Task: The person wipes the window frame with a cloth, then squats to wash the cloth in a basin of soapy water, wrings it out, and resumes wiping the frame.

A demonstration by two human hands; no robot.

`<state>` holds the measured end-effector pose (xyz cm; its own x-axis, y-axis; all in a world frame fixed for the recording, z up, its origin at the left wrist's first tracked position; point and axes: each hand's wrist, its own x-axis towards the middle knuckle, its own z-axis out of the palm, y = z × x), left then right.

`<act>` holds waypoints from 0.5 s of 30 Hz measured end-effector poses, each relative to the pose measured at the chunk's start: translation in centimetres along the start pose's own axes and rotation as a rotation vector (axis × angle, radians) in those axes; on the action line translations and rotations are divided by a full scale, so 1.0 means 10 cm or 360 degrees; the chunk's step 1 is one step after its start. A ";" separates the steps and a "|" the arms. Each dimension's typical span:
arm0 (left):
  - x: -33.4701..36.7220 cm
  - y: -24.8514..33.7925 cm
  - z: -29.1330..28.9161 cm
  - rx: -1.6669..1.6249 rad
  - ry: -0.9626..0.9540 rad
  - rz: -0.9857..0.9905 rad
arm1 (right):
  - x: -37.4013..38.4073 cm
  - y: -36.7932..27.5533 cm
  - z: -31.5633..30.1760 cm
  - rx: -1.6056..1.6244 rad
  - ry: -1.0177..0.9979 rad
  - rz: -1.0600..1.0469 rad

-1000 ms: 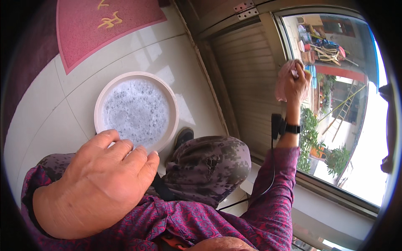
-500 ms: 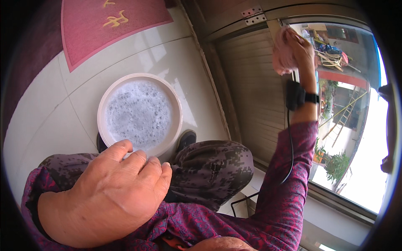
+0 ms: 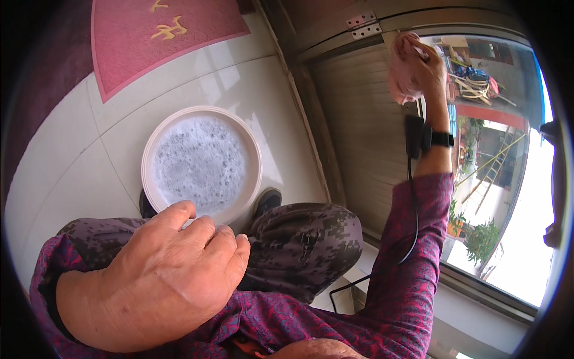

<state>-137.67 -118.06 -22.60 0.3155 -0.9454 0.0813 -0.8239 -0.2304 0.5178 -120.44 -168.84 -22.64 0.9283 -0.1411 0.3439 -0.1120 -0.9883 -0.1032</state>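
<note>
The right hand (image 3: 421, 66) is raised high against the window pane (image 3: 502, 179), fingers curled tight around a bunched pink cloth (image 3: 400, 72) that it presses flat to the glass near the top corner, just under the metal hinge (image 3: 365, 25) on the frame. The arm is stretched nearly full length, which is why the patterned purple sleeve (image 3: 412, 263) has slid down off the wrist, baring a black wrist strap (image 3: 433, 139) with a thin cable (image 3: 412, 209) hanging from it.

The left hand (image 3: 158, 278) holds nothing. It rests palm down, fingers loosely bent and close together, on what seems to be the person's own thigh or knee, likely as a prop for balance while reaching up; the fisheye swells it so much that I can't be sure exactly where it bears.

Below, on the pale tiled floor (image 3: 78, 155), a round white basin (image 3: 201, 164) of foamy water sits close by the dark shoe (image 3: 267, 200), within easy reach for wetting the cloth. A red mat (image 3: 161, 42) lies farther off.
</note>
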 end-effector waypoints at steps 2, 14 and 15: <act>0.00 -0.02 -0.02 0.0012 -0.0108 -0.0011 | 0.01 0.07 0.01 0.0123 0.0211 0.0022; 0.02 -0.04 -0.03 0.0010 -0.0129 0.0038 | 0.14 -0.23 0.09 -0.0363 0.0687 -0.0466; 0.03 -0.04 -0.04 0.0015 -0.0161 0.0038 | 0.10 -0.29 0.17 -0.0618 0.0747 -0.0484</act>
<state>-137.08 -118.15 -22.44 0.2471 -0.9690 0.0072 -0.8351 -0.2092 0.5088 -118.59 -165.98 -23.61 0.6961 0.2234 0.6823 -0.0708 -0.9244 0.3748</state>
